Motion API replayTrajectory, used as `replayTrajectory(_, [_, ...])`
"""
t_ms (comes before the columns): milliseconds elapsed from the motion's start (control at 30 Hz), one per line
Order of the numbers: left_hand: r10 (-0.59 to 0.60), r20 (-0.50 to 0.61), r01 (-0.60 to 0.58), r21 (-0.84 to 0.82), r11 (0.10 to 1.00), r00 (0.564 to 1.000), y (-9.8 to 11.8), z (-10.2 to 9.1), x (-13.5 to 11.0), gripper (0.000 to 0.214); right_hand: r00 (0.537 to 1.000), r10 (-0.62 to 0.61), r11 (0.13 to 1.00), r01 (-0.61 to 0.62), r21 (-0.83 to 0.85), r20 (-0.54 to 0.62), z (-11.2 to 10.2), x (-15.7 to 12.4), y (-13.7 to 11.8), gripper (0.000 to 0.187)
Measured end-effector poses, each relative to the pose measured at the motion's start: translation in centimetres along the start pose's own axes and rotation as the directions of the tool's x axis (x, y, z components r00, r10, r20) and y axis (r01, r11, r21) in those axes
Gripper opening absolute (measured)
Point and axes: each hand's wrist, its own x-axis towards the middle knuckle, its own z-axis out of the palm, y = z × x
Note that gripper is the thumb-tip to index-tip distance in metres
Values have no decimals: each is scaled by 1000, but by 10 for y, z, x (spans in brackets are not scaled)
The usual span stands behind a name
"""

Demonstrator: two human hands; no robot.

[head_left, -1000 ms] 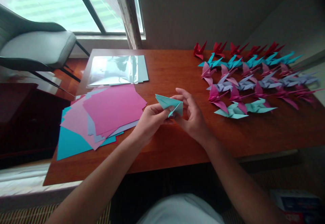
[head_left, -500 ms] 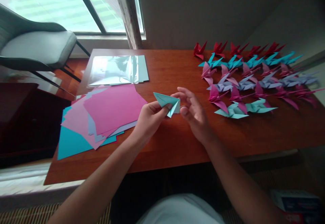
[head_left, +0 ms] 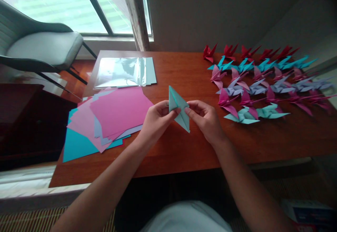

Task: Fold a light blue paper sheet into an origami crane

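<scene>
A pale mint-green folded origami paper (head_left: 181,118), diamond-shaped with a crease down its middle, is held above the wooden table. My left hand (head_left: 159,118) pinches its left edge, thumb on top. At the opposite edge my right hand (head_left: 204,118) grips it between thumb and curled fingers. The paper's long points reach away from me and toward me. To the right stand two mint-green paper cranes (head_left: 244,115), the row nearest my right hand.
Sheets of pink paper (head_left: 121,112) lie fanned over blue paper (head_left: 79,142) at the left. Behind them rests a clear-wrapped paper pack (head_left: 121,72). Rows of red cranes (head_left: 229,52), turquoise cranes (head_left: 244,64) and other cranes fill the table's right. A chair (head_left: 44,49) stands beyond the left edge.
My right hand has closed from loosely spread fingers onto the paper's right edge. The paper has gone from a compact folded shape to a longer diamond, turned more upright.
</scene>
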Motion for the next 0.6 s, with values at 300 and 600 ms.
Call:
replayTrajectory(300, [-82,-35,83,1,997,996,3,-2,-3,34,997,25,999,-28,46,66,-1,-1,-6,24])
replayTrajectory(600, [-50,-28,50,12,999,998,2,-1,-3,33,999,16,1000,-16,1,41,1,-3,-9,32])
